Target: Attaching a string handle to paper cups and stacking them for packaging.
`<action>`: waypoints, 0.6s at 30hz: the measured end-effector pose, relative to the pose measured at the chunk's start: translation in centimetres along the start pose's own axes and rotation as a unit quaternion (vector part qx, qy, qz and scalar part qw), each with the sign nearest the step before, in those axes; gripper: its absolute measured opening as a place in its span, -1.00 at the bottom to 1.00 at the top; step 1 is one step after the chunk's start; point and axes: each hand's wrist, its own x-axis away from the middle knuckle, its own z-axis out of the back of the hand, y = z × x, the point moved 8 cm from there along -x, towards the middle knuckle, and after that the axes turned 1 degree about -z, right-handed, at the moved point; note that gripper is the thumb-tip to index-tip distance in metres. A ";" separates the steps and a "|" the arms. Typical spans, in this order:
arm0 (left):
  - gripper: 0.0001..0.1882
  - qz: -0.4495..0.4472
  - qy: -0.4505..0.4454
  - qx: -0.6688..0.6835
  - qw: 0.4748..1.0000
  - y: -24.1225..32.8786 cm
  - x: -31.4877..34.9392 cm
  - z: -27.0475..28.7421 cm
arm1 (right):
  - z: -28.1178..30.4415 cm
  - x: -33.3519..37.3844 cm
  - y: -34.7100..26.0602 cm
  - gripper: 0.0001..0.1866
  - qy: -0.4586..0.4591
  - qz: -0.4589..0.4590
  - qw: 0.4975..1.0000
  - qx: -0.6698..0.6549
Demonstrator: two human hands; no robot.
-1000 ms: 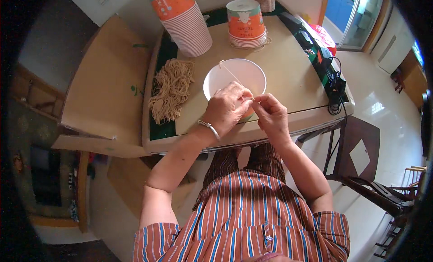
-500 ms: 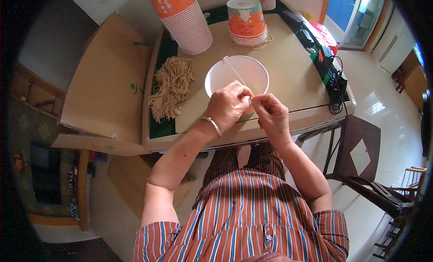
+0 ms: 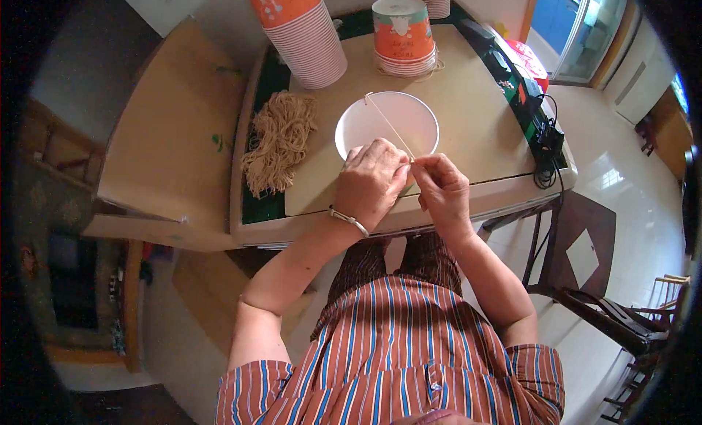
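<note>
A white-lined paper bucket (image 3: 351, 122) stands mouth up at the table's near edge. Across its opening runs a thin beige cord (image 3: 390, 124), stretched from the far rim to the near rim. My left hand (image 3: 371, 180) lies over the near left of the rim, thumb and forefinger closed on the cord's near end. Facing it, my right hand (image 3: 446, 195) pinches at the same spot, fingertips almost touching the left ones. The exact knot or hole between the fingertips is hidden. Left of the bucket lies a loose bundle of beige cords (image 3: 281, 143).
At the back stand a tall leaning stack of paper buckets (image 3: 307, 48) and a shorter upside-down orange stack (image 3: 404, 41) with cords around its base. Black cables (image 3: 547, 143) hang at the table's right edge. A large cardboard box (image 3: 172, 133) adjoins the left side; a dark chair (image 3: 581, 238) is at right.
My left hand has rolled over, its back now turned more upward, and its wrist has shifted slightly right. The right hand keeps its pinch near the rim.
</note>
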 end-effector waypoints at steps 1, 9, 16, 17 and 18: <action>-0.89 -0.009 0.009 -0.020 1.000 0.1 0.1 0.0 | 0.0 0.0 0.1 -0.95 -0.003 0.001 1.000 0.008; -0.90 -0.044 0.015 -0.026 0.999 0.8 -0.1 0.0 | 0.1 0.1 0.5 -0.96 0.001 0.006 1.000 0.018; -0.95 0.002 0.009 0.027 1.000 0.0 -0.4 -0.1 | -0.2 0.2 0.0 -0.97 0.010 0.027 0.999 0.020; -0.95 0.038 0.003 0.059 0.998 -0.6 -0.4 -0.3 | -0.2 0.2 -0.2 -0.97 0.017 0.048 0.999 0.011; -0.95 0.038 0.003 0.059 0.998 -0.6 -0.4 -0.3 | -0.1 0.2 -0.1 -0.97 0.017 0.048 0.999 0.011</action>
